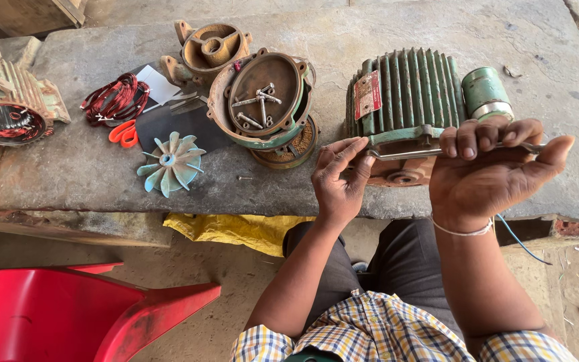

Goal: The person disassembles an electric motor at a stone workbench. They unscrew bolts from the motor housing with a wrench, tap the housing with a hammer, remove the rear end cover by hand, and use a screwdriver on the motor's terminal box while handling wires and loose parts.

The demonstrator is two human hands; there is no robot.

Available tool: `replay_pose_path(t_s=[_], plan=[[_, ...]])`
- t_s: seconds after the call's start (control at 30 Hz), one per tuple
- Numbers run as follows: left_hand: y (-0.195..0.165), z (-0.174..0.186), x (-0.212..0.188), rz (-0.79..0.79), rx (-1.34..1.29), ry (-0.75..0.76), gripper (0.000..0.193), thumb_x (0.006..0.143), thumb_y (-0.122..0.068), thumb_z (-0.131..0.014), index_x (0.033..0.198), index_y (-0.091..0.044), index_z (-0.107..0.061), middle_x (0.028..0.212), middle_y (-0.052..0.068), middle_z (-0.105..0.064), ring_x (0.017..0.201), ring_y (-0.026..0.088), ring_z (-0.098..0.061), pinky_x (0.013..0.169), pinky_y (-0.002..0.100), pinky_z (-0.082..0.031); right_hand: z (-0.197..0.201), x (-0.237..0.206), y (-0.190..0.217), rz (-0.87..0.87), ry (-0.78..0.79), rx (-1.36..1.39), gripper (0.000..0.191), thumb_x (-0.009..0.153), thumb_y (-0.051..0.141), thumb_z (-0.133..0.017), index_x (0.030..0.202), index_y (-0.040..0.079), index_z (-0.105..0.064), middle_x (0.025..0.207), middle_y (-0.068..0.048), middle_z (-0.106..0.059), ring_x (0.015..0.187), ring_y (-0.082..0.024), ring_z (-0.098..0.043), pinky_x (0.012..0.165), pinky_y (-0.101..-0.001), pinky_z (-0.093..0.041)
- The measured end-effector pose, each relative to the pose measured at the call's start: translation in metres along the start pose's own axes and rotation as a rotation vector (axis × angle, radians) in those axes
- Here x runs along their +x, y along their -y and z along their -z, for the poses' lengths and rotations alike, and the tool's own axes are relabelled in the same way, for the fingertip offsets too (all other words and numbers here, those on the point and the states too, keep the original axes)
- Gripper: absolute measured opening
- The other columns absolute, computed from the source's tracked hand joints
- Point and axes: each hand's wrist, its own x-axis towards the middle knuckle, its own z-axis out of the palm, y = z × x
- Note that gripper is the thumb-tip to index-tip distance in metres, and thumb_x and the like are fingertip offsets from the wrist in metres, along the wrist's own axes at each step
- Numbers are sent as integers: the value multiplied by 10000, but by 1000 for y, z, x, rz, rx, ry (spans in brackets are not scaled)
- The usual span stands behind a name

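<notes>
**Both hands on a thin metal tool at a green motor housing**

You look down at a stone counter [437, 27]. Your right hand [487, 171] is closed around a thin metal tool [403, 153], fingers curled over its shaft; the tool's far end pokes out past your fingertips. Your left hand [338, 177] pinches the tool's other end between thumb and forefinger, right against the base of a green ribbed motor housing [410, 90]. Your hands hide what the tool's tip meets, and much of the housing's rusty foot.

A green cylinder [485, 90] sits just beside the housing on its right. To the left lies a round end cover [263, 100], turned up like a dish, with several loose bolts [256, 107] inside. It rests on another round part, mostly hidden beneath. Behind it is a rusty bracket-like casting [212, 45].

Farther left: a pale blue fan [171, 163], orange-handled scissors [124, 133], a coil of red wire [115, 99], and a second motor body [8, 100], cut off by the edge. A red plastic chair [88, 308] shows below, partly out of view.
</notes>
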Motion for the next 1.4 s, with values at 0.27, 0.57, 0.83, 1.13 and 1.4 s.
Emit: replay_pose_path(t_s=[0.27, 0.57, 0.83, 1.13, 1.4], plan=[[-1, 4, 8, 12, -13, 5, 242, 986, -135, -764, 1225, -107, -736, 1190, 42, -703, 1087, 165, -665, 908, 281, -593, -31, 1, -8, 36, 50, -124, 567, 1130, 584, -407, 870, 82, -453, 694, -50, -388, 555, -158, -341, 528, -313, -294], [5, -1, -10, 15, -4, -62, 245, 1011, -173, -737, 1244, -100, -719, 1199, 54, -691, 1115, 203, -644, 952, 330, -558, -84, 25, -54, 281, 373, -798, 457, 1131, 533, -399, 1066, 94, -504, 888, -39, -475, 713, -118, -427, 607, -285, -380], [63, -33, -106, 200, 182, 73, 426, 1100, -285, -568, 1415, -2, -606, 1254, 144, -689, 1177, 283, -657, 1044, 457, -491, -115, -50, -140, 127, 1372, -1869, 514, 1049, 560, -479, 921, 87, -634, 595, -122, -655, 555, -336, -669, 510, -467, -509], [40, -42, -127, 428, -193, -9, 685, 1108, -325, -480, 1637, -30, -160, 1688, 275, -245, 1554, 377, -315, 1260, 455, -265, -67, -90, -115, -86, 1859, -1995, 366, 1002, 455, -578, 911, 117, -689, 773, -94, -707, 695, -291, -715, 578, -446, -556], [-12, 1, -45, -79, 20, -19, 420, 1134, -266, -537, 1523, -107, -513, 1518, 118, -568, 1449, 295, -537, 1250, 421, -433, -100, -13, 7, 19, 521, -468, 508, 1107, 573, -479, 843, 138, -475, 624, -30, -413, 494, -161, -359, 447, -337, -315]])
